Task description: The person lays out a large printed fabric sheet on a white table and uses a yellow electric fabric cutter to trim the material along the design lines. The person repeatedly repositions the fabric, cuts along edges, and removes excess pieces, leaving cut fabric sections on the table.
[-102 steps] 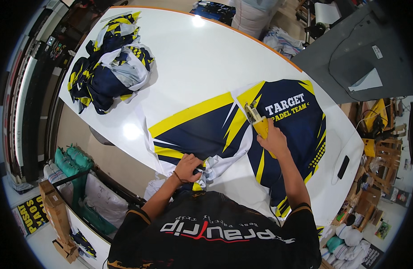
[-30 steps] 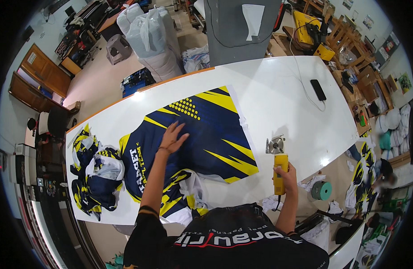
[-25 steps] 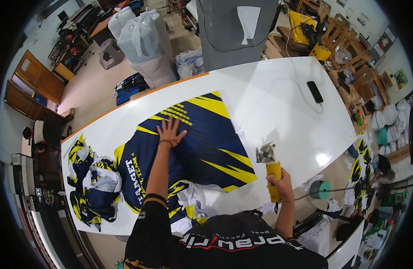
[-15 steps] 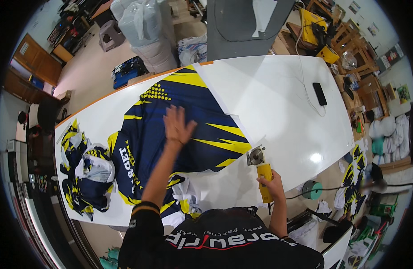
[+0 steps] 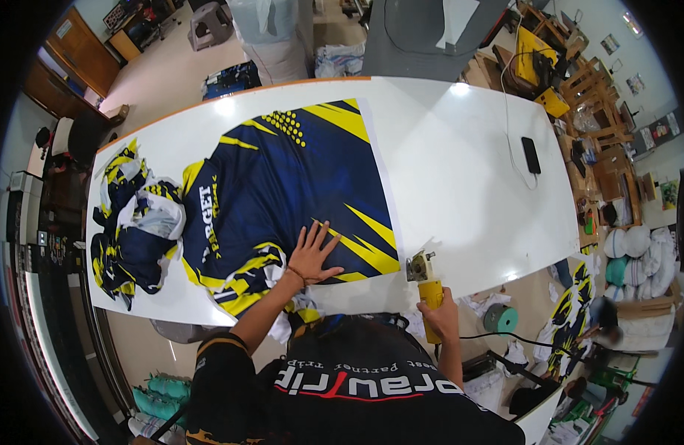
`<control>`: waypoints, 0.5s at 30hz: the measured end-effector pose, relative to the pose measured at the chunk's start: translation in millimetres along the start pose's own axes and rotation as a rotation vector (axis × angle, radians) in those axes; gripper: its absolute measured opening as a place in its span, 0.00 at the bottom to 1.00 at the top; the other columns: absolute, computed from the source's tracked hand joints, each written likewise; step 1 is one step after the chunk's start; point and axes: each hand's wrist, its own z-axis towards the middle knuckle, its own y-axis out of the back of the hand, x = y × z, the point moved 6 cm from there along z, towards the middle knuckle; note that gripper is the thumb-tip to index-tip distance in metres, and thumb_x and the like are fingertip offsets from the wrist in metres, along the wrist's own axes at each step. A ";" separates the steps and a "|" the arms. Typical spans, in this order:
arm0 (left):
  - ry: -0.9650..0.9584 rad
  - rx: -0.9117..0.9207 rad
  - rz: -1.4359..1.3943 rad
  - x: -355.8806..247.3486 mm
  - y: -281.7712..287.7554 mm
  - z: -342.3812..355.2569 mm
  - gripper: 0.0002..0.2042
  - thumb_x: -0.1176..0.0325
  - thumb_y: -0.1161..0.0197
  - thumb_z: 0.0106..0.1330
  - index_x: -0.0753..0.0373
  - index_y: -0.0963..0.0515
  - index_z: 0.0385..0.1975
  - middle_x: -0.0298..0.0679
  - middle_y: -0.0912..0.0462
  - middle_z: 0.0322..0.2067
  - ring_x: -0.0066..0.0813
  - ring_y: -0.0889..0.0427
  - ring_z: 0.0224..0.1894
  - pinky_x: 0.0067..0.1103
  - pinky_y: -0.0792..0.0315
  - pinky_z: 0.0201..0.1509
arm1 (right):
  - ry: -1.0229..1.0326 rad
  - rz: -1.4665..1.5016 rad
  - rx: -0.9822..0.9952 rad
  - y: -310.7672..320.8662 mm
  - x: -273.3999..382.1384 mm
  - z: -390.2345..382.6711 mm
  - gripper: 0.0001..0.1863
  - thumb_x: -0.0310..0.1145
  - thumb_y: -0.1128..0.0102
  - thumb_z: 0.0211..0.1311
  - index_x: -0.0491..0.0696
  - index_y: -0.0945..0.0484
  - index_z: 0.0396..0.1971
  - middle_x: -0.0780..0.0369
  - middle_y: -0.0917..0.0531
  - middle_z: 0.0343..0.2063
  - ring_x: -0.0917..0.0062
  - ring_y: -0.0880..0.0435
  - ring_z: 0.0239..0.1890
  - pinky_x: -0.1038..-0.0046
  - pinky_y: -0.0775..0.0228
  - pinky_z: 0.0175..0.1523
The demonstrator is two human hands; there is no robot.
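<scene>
A large navy and yellow printed fabric piece (image 5: 305, 174) lies spread on the white table (image 5: 461, 170), a white margin running down its right side. My left hand (image 5: 314, 256) rests flat on it near the close edge, fingers spread. In my right hand (image 5: 441, 315) is a yellow electric rotary fabric cutter (image 5: 430, 294), gripped by its body. The cutter's metal head stands just right of the fabric's near right corner; whether it touches the cloth I cannot tell. Bunched printed cloth (image 5: 253, 278) lies left of my left wrist.
A heap of crumpled navy, yellow and white fabric (image 5: 145, 230) sits at the table's left end. A black phone (image 5: 531, 155) with a white cable lies at the right. The cutter's black cord (image 5: 520, 339) trails right past a green spool (image 5: 501, 320) below the table.
My left hand has moved from the fabric's middle toward its near edge. The fabric has turned and lies straighter along its right side. My right hand still holds the cutter by the corner.
</scene>
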 end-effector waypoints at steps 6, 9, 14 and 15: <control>0.009 -0.079 -0.068 -23.3 6.6 6.5 0.45 0.27 0.42 0.60 0.47 0.34 0.75 0.49 0.49 0.79 0.58 0.55 0.80 0.54 0.60 0.81 | -0.008 -0.152 -0.071 -15.7 -23.1 -57.0 0.37 0.44 0.26 0.51 0.44 0.30 0.58 0.43 0.15 0.41 0.46 0.15 0.45 0.52 0.23 0.50; -0.067 -0.075 -0.028 -54.4 -11.1 21.8 0.41 0.29 0.46 0.66 0.47 0.34 0.75 0.50 0.50 0.79 0.57 0.55 0.80 0.54 0.60 0.80 | 0.002 -0.195 -0.061 -21.0 -30.6 -76.7 0.37 0.44 0.27 0.52 0.44 0.32 0.59 0.42 0.15 0.42 0.45 0.15 0.45 0.50 0.24 0.49; -0.121 -0.089 -0.071 -88.4 -32.0 26.3 0.40 0.32 0.49 0.70 0.51 0.35 0.75 0.53 0.47 0.78 0.54 0.52 0.81 0.51 0.60 0.81 | 0.021 -0.251 -0.087 -26.2 -37.0 -80.4 0.37 0.44 0.27 0.53 0.44 0.33 0.60 0.42 0.16 0.41 0.43 0.16 0.45 0.48 0.25 0.49; -0.129 -0.032 -0.071 -91.2 -37.3 25.7 0.39 0.33 0.49 0.70 0.52 0.35 0.75 0.53 0.47 0.78 0.53 0.51 0.81 0.50 0.60 0.81 | 0.015 -0.260 -0.090 -27.1 -38.7 -80.6 0.37 0.44 0.27 0.53 0.44 0.33 0.60 0.42 0.16 0.42 0.43 0.16 0.45 0.48 0.25 0.49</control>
